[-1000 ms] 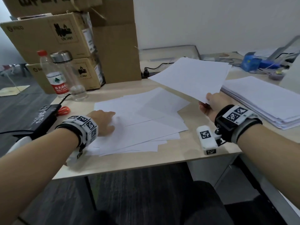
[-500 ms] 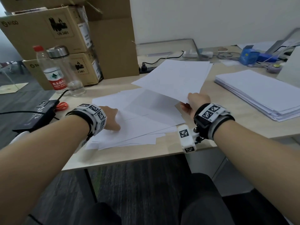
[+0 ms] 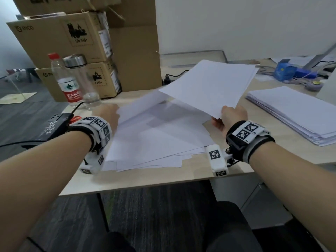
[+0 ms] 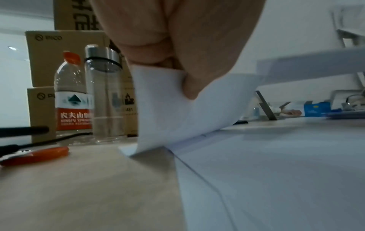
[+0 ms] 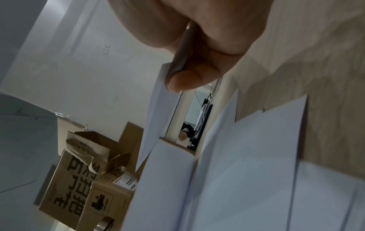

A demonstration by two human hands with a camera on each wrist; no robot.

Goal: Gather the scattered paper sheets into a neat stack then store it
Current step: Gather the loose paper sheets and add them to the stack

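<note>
The pale wood-grain table (image 3: 181, 176) fills the middle of the head view. Stacked brown cardboard boxes (image 3: 72, 39) stand in the upper left of the frame. Scattered white paper sheets (image 3: 156, 142) overlap at centre frame, on the table. At right lies a thick neat pile of white paper (image 3: 298, 111). The right hand (image 3: 231, 117) holds a raised sheaf of white sheets (image 3: 211, 86) above the scattered ones, its grip closed on the near corner. The left hand (image 3: 106, 113) pinches the lifted corner of one curled white sheet (image 4: 168, 109), left of centre.
</note>
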